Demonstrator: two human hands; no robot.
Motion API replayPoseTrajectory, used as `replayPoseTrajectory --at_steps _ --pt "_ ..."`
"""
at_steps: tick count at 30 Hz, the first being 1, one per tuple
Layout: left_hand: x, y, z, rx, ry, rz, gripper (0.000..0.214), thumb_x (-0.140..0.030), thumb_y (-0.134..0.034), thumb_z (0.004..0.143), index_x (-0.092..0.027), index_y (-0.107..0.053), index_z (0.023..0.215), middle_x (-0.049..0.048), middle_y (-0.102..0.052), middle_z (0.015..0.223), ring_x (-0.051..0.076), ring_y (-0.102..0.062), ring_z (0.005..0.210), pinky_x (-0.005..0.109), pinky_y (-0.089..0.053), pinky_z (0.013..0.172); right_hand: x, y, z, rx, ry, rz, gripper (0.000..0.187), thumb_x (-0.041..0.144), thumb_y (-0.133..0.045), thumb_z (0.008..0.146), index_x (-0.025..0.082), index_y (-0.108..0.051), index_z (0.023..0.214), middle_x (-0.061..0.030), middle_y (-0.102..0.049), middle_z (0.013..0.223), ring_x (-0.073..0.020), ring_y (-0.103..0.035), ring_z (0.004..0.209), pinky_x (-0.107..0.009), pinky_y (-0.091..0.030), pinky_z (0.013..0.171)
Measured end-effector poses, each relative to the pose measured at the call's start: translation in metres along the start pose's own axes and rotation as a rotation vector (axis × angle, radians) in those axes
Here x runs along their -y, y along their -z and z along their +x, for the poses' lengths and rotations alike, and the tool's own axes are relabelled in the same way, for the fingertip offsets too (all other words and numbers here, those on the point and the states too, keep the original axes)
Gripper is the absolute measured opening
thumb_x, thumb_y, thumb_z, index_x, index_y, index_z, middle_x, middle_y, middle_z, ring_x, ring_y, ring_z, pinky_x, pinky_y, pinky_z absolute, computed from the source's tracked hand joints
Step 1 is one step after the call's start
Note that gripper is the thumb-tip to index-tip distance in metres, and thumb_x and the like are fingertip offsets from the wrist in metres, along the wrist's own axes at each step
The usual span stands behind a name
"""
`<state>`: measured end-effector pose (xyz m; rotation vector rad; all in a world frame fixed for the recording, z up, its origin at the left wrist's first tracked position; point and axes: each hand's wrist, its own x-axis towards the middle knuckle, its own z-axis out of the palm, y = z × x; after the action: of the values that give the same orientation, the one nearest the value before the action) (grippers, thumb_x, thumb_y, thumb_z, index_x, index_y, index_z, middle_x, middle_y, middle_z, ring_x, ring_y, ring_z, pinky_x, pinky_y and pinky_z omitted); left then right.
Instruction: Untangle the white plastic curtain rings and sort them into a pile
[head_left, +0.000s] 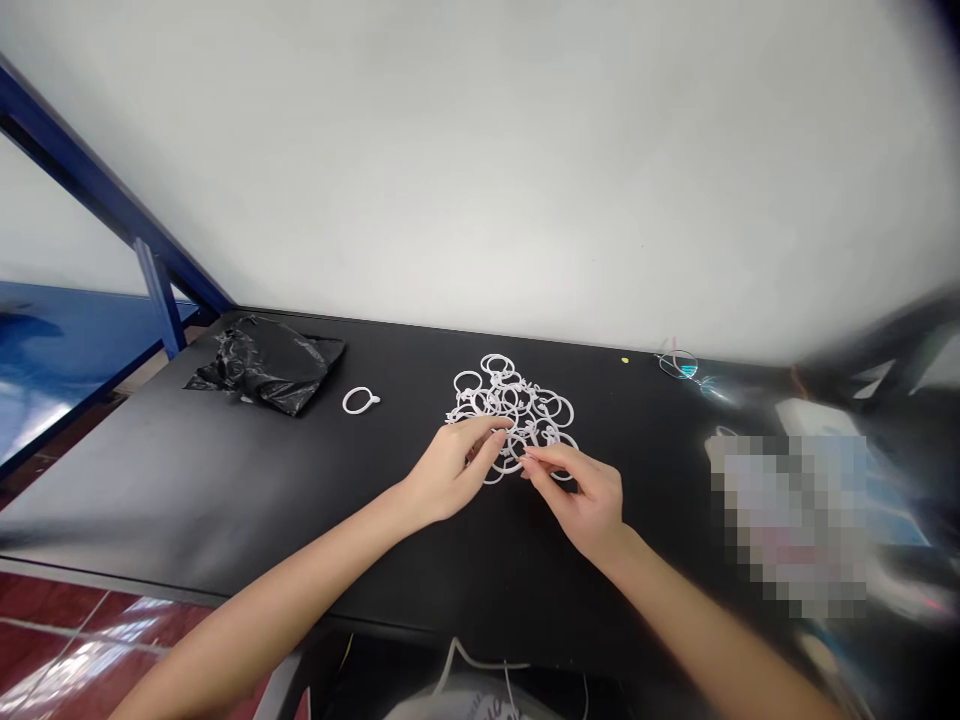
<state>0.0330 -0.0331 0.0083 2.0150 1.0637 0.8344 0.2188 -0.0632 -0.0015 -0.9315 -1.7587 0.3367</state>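
Observation:
A pile of white plastic rings with small clips or knobs lies in the middle of the black table. My left hand is at the front left of the pile, thumb and fingers closed on a white ring. From the right, my right hand pinches what looks like the same ring between thumb and forefinger. The fingertips and the rings behind them overlap, so the held part is partly hidden. One single white ring, its knob towards the right, lies apart, left of the pile.
A crumpled black plastic bag rests at the back left. Eyeglasses and a tiny yellow piece are near the wall. A blurred, pixelated package stands on the right. Blue metal framing rises at left.

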Motion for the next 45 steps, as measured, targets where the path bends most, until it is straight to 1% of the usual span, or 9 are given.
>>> replayPoseTrajectory --at_steps 3,9,15,18,22,27,40,42,45 --pt "-0.005 -0.005 -0.004 -0.027 -0.156 0.114 0.036 -0.037 -0.039 0.098 -0.015 -0.057 0.119 0.0090 -0.061 0.099 0.015 -0.058 0.076 0.027 -0.049 0.067 0.004 -0.001 -0.002 -0.036 0.058 -0.030 0.020 0.010 -0.065 0.085 0.022 -0.070 0.099 -0.0028 -0.076 0.077 -0.0169 -0.073 0.062 -0.025 -0.061 0.058" --pt "0.001 -0.017 -0.007 -0.038 -0.426 0.269 0.043 -0.030 -0.022 0.100 -0.017 -0.053 0.073 0.0022 -0.052 0.065 0.012 -0.044 0.054 0.023 -0.038 0.049 0.016 -0.008 -0.008 -0.001 0.106 0.023 0.016 0.009 -0.060 0.087 0.022 -0.068 0.091 -0.0010 -0.075 0.071 -0.0149 -0.070 0.057 -0.022 -0.059 0.053" --pt "0.001 -0.017 -0.008 -0.095 -0.517 0.323 0.044 -0.024 -0.020 0.100 -0.017 -0.050 0.068 0.0012 -0.050 0.060 0.011 -0.041 0.050 0.024 -0.035 0.047 0.019 -0.007 -0.008 0.025 0.088 0.064 0.016 0.008 -0.058 0.088 0.021 -0.067 0.090 -0.0015 -0.075 0.073 -0.0143 -0.071 0.060 -0.022 -0.059 0.056" --pt "0.005 0.000 -0.001 -0.100 -0.444 0.405 0.041 -0.028 -0.025 0.101 -0.017 -0.056 0.077 0.0026 -0.055 0.067 0.012 -0.048 0.058 0.025 -0.039 0.054 0.012 -0.002 -0.005 0.046 0.035 0.078 0.022 0.012 -0.056 0.089 0.020 -0.068 0.106 -0.0041 -0.077 0.081 -0.0170 -0.074 0.067 -0.026 -0.062 0.064" --pt "0.031 0.039 0.014 -0.208 -0.062 0.664 0.032 -0.037 -0.039 0.099 -0.017 -0.058 0.085 0.0063 -0.062 0.082 0.018 -0.056 0.078 0.029 -0.043 0.070 0.002 0.002 -0.004 -0.001 -0.057 0.101 0.026 0.013 -0.056 0.090 0.020 -0.065 0.113 -0.0041 -0.077 0.083 -0.0180 -0.074 0.066 -0.034 -0.063 0.071" --pt "0.063 0.073 0.020 -0.084 0.161 0.841 0.026 -0.042 -0.056 0.091 -0.018 -0.058 0.082 0.0071 -0.066 0.083 0.023 -0.058 0.081 0.034 -0.040 0.072 -0.001 0.001 -0.002 -0.008 -0.031 0.076 0.023 0.009 -0.057 0.088 0.021 -0.067 0.105 -0.0033 -0.076 0.078 -0.0152 -0.071 0.059 -0.030 -0.061 0.062" --pt "0.058 0.073 0.017 -0.103 0.199 0.898 0.027 -0.043 -0.057 0.088 -0.016 -0.061 0.084 0.0111 -0.066 0.092 0.029 -0.057 0.091 0.040 -0.041 0.079 0.002 0.002 0.001 0.013 0.014 0.067 0.023 0.005 -0.056 0.087 0.020 -0.069 0.099 -0.0008 -0.073 0.070 -0.0140 -0.068 0.057 -0.028 -0.059 0.062" --pt "0.052 0.072 0.017 -0.113 0.113 0.790 0.023 -0.040 -0.059 0.088 -0.017 -0.061 0.086 0.0093 -0.065 0.094 0.027 -0.057 0.092 0.039 -0.042 0.081 0.002 0.002 0.001 0.015 0.013 0.074 0.023 0.004 -0.056 0.087 0.020 -0.068 0.099 -0.0011 -0.073 0.071 -0.0140 -0.068 0.058 -0.028 -0.059 0.062" --pt "0.039 0.067 0.015 0.082 -0.009 0.472 0.016 -0.034 -0.057 0.088 -0.019 -0.059 0.084 0.0032 -0.063 0.086 0.018 -0.057 0.081 0.030 -0.044 0.075 0.001 0.002 -0.001 0.018 0.011 0.084 0.024 0.003 -0.056 0.086 0.020 -0.068 0.100 -0.0015 -0.073 0.073 -0.0134 -0.068 0.059 -0.028 -0.059 0.062"
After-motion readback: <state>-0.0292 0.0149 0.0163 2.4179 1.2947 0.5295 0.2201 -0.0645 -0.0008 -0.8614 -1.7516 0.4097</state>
